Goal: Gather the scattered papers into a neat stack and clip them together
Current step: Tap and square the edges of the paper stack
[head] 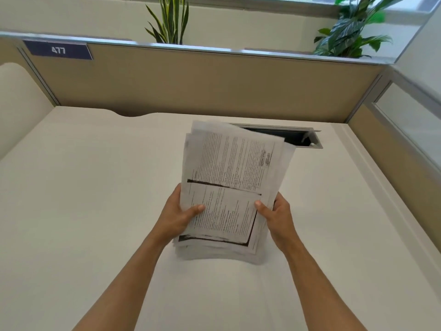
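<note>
A stack of printed papers (232,173) is held up over the middle of the white desk (83,199), tilted toward me. Its sheets are fanned slightly, with uneven edges at the top and bottom. My left hand (177,216) grips the stack's lower left edge, thumb on the top sheet. My right hand (278,212) grips the lower right edge the same way. No clip is visible anywhere in view.
An open cable hatch (303,137) sits in the desk behind the papers. Tan partition walls (202,84) close off the back and right sides. Two potted plants (170,20) stand behind the partition. A sign reading 477 (58,50) hangs at the upper left.
</note>
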Demonstrator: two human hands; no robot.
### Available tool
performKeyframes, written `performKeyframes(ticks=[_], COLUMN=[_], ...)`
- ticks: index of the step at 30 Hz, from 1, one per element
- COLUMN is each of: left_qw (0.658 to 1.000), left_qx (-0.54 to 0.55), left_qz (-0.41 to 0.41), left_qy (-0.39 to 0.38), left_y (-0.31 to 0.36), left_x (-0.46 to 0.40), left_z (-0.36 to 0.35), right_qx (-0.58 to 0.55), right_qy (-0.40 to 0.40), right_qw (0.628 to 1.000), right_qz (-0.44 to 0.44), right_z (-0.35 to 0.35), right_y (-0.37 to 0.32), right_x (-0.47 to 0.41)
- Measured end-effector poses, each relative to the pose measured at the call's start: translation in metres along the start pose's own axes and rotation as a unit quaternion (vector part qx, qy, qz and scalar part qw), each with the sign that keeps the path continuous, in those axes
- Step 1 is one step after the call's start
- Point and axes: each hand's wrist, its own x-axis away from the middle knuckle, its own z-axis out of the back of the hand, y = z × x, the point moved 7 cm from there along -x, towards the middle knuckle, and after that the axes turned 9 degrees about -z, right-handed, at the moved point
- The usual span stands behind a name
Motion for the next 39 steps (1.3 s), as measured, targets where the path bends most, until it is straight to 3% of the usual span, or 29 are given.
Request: performKeyframes(ticks=[5,10,16,34,39], left_qw=[0.994,0.985,0.982,0.984,0.975], left_qx=[-0.033,-0.024,-0.02,0.015,-0.007], left_qz=[-0.09,-0.147,-0.154,-0.11,-0.14], left_qy=[0.058,0.09,0.109,0.143,0.174], left_y=[0.045,0.066,0.065,0.056,0.068], left_x=[-0.017,-0.018,-0.013,-0.011,-0.009], left_z=[0.009,0.013,-0.001,-0.003,-0.001], right_qx=[0.033,0.074,0.102,0.043,0.05], right_qy=[0.037,0.015,0.02,0.055,0.076], right_qw=[0.993,0.989,0.987,0.992,0.988], right_qz=[0.108,0.126,0.127,0.108,0.128], right_z=[-0.009,-0.012,-0.023,-0.019,-0.021], right_y=[-0.053,-0.066,-0.058,-0.042,-0.052], right_x=[0.005,0.008,0.012,0.012,0.017])
